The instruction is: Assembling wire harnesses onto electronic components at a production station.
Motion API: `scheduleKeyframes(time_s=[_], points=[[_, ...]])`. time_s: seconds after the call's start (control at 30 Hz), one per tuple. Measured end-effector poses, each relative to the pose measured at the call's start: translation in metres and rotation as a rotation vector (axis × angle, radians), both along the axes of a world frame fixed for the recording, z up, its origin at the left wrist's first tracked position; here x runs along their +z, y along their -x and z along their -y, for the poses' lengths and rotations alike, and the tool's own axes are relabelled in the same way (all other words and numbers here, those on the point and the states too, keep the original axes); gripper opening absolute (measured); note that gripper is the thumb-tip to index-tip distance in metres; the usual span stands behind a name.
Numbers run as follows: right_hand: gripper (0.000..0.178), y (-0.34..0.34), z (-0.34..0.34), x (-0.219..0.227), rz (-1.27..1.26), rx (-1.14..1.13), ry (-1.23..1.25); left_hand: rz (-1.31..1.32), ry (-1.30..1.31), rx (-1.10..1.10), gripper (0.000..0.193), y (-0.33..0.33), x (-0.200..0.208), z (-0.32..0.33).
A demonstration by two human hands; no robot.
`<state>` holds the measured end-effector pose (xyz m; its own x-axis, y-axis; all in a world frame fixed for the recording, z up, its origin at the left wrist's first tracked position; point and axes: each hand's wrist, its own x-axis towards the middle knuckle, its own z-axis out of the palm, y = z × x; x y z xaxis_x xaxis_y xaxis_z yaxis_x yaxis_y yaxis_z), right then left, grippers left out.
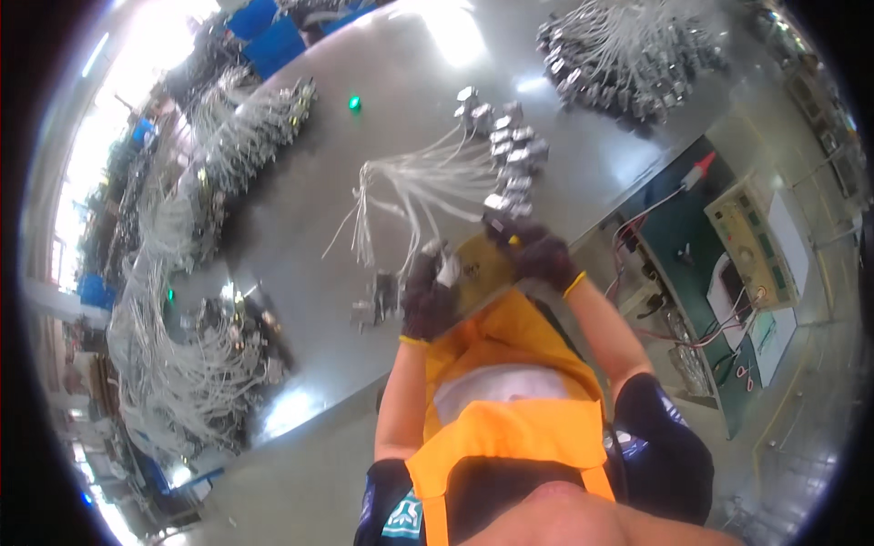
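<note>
Both my hands wear dark gloves with yellow cuffs. My left hand point(428, 296) is closed round a small silvery-white piece point(447, 269), its kind too blurred to tell. My right hand point(539, 257) has its fingers curled at the near end of a row of shiny metal parts point(517, 150); what they grip is hidden. Clear, pale wires point(423, 177) run left from these parts and gather into a tied bundle on the grey metal table. Between my hands is a flat brownish-yellow surface point(482, 273). Small grey pieces point(378, 296) lie left of my left hand.
Piles of similar wires point(173, 364) line the table's left side, with another heap point(637, 64) at the far right. At the right, a green-topped bench point(665, 196) holds a beige instrument point(751, 246), a red-tipped lead point(698, 173), papers and scissors point(745, 375).
</note>
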<state>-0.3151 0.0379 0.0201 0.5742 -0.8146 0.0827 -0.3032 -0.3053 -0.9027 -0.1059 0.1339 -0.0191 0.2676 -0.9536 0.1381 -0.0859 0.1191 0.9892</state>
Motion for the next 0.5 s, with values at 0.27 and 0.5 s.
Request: scheduleKeyframes(time_s=[0.27,0.5], points=[[0.048,0.026,0.027,-0.035,-0.016,0.040,0.096,0.407,0.070,0.098,0.045,0.034,0.001,0.005],[0.049,0.029,0.005,0.005,-0.245,0.019,0.279,0.514,0.126,0.154,0.051,0.047,0.002,0.008]])
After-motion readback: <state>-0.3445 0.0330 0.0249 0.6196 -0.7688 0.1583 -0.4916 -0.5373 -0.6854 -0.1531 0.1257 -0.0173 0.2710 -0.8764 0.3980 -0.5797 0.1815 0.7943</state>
